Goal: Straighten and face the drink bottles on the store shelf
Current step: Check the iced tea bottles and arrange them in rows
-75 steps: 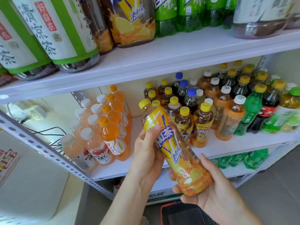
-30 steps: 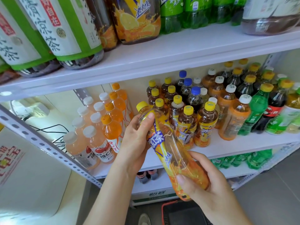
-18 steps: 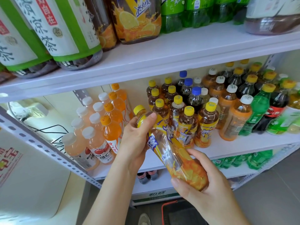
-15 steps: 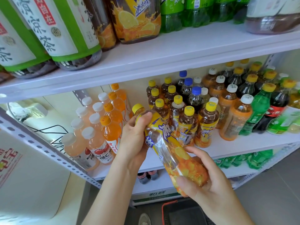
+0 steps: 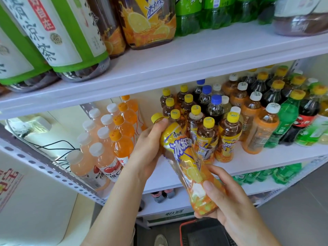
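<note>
One yellow-labelled plastic iced tea bottle with a yellow cap (image 5: 184, 162) held tilted out in front of the white middle shelf (image 5: 248, 162), cap end leaning toward the back-left, base toward the camera. Left hand (image 5: 149, 150) wrapped round the neck and shoulder, thumb pressed just under the cap; right hand (image 5: 229, 203) cupping the base, fingers closed on the label. Label front looks roughly turned up now, so probably close to going back in the gap left of the matching yellow-capped tea bottles (image 5: 218, 137). Pretty tight there though: swinging the base in at this angle could clip the front row and topple one, or nudge the orange juice bottles (image 5: 120, 139) on the left.
</note>
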Motion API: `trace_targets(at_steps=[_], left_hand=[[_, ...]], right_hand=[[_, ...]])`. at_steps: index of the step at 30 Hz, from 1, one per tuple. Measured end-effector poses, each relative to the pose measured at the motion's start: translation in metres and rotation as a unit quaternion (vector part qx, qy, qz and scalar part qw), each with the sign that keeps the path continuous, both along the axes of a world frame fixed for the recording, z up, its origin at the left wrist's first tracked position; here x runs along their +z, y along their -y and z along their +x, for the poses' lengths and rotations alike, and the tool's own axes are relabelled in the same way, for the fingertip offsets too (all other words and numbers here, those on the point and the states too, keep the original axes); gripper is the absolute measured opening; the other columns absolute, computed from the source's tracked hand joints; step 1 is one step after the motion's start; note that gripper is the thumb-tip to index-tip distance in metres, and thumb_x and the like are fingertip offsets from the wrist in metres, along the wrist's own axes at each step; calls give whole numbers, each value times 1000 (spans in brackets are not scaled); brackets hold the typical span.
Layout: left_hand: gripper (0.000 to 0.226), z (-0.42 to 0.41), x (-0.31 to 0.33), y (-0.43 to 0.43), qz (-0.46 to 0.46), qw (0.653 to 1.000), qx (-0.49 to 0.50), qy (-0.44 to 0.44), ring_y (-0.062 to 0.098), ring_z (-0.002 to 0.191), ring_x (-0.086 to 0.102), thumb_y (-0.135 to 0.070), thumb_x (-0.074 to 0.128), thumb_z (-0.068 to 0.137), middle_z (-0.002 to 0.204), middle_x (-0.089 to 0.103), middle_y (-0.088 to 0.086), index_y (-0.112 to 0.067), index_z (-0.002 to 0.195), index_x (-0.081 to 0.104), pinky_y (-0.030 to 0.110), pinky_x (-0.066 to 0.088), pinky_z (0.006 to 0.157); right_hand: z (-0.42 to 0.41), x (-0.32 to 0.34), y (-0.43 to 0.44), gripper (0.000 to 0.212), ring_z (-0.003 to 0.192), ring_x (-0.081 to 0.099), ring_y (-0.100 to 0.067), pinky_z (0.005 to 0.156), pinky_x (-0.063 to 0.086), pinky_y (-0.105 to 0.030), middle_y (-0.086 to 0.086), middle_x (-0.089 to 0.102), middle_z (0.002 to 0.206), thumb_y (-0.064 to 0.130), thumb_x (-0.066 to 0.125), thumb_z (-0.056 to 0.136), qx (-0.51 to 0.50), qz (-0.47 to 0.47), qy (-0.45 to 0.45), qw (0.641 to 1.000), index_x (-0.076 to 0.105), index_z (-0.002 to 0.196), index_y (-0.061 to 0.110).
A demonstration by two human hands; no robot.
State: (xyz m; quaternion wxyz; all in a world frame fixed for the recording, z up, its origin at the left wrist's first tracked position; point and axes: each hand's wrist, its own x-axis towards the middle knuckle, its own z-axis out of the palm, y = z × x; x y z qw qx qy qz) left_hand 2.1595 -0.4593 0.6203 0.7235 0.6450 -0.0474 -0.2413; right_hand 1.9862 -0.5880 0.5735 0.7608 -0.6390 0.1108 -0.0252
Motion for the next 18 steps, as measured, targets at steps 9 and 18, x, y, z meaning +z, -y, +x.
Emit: trace_targets(at_steps=[9, 18], left_hand=[[26, 28, 6, -13, 166, 974, -43, 145, 0, 50, 45, -53, 64, 83, 56, 52, -15, -30, 77, 74, 20, 35, 51], [33, 62, 13, -24, 231, 949, -99, 191, 4, 47, 45, -49, 57, 93, 55, 55, -11, -21, 83, 70, 13, 33, 44]], right_hand=[[4, -5, -7, 68, 88, 72, -11, 72, 57, -23, 11, 71, 104, 60, 79, 60, -93, -110, 38, 989, 54, 122, 44], [28, -16, -3, 61, 101, 66, -6, 73, 52, -11, 11, 65, 119, 40, 83, 69, -80, -226, 19, 971, 56, 124, 34]])
